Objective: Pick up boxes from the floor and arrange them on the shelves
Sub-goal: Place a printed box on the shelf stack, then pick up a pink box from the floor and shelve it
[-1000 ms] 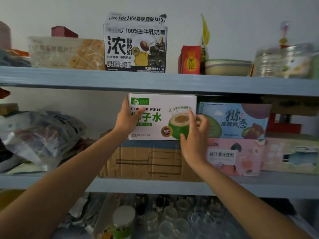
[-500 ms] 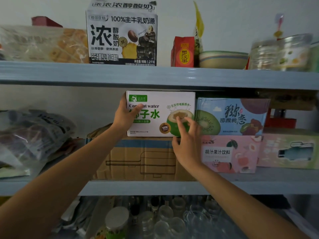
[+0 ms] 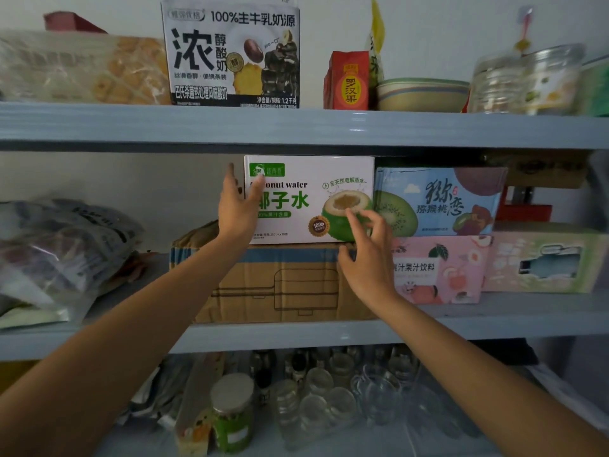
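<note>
A white and green coconut water box (image 3: 306,173) stands on a brown cardboard box (image 3: 280,285) on the middle shelf (image 3: 296,334), just under the upper shelf (image 3: 296,127). Its right side touches a blue kiwi drink box (image 3: 441,199). My left hand (image 3: 239,206) clasps the coconut box's left edge, thumb across the front and fingers along the side. My right hand (image 3: 365,255) is spread open at the box's lower right corner. Its fingertips touch the front and its thumb rests on the cardboard box.
A pink peach juice box (image 3: 438,272) and a pale green box (image 3: 543,262) sit to the right. Plastic bags (image 3: 59,245) fill the shelf's left side. A yogurt carton (image 3: 230,54), a bowl (image 3: 421,94) and jars stand above. Glass jars (image 3: 329,390) crowd the shelf below.
My right hand has slid from the box's right edge down to its lower right front, with fingers spreading. My left hand has stayed on the left edge. The box now sits against the kiwi box.
</note>
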